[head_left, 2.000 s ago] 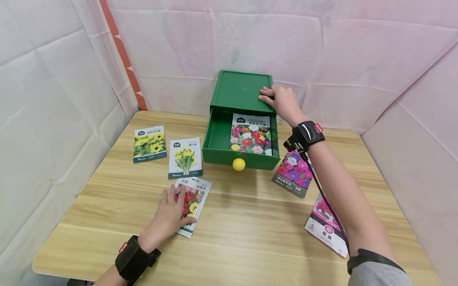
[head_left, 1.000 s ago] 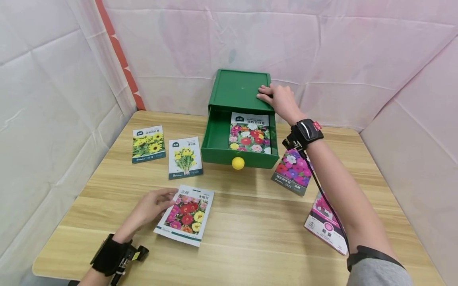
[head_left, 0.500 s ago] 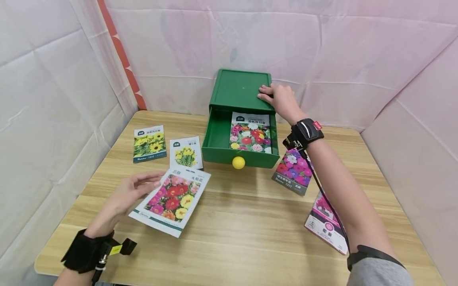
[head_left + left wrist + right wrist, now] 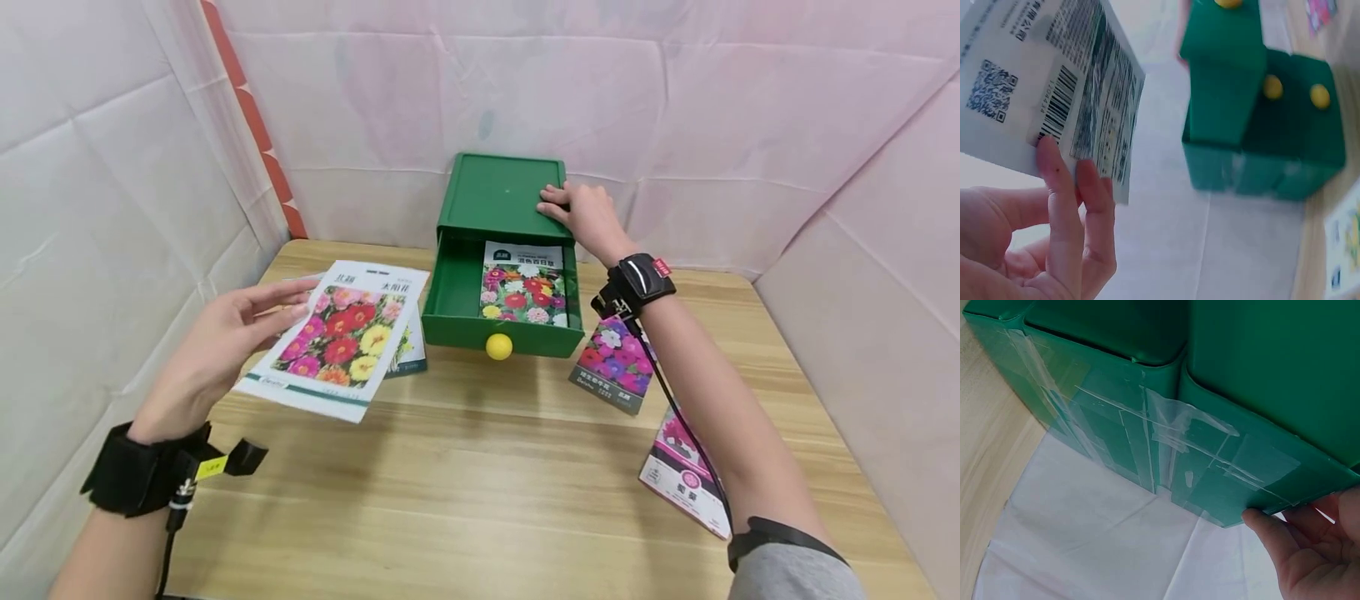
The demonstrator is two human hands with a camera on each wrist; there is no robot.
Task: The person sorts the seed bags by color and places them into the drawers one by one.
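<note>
My left hand (image 4: pixel 225 342) holds a seed packet (image 4: pixel 337 337) with red, pink and yellow flowers, raised above the table's left side. In the left wrist view its fingers (image 4: pixel 1066 206) pinch the packet's barcode back (image 4: pixel 1054 100). A green drawer box (image 4: pixel 498 196) stands at the back of the table, its drawer (image 4: pixel 457 321) with a yellow knob (image 4: pixel 498 346) pulled out. A flower packet (image 4: pixel 525 283) lies inside the drawer. My right hand (image 4: pixel 585 212) rests on the box's top right edge, fingers (image 4: pixel 1310 562) against the box's taped side (image 4: pixel 1147 444).
A yellow-flower packet (image 4: pixel 408 350) lies partly hidden under the held one. A purple-flower packet (image 4: pixel 611 362) lies right of the drawer, and a pink packet (image 4: pixel 678 479) near the right forearm. White cloth walls enclose the wooden table (image 4: pixel 487 483).
My left hand took the packet off the table, then lifted it up and to the left, over the yellow-flower packets. The right hand stayed on the box.
</note>
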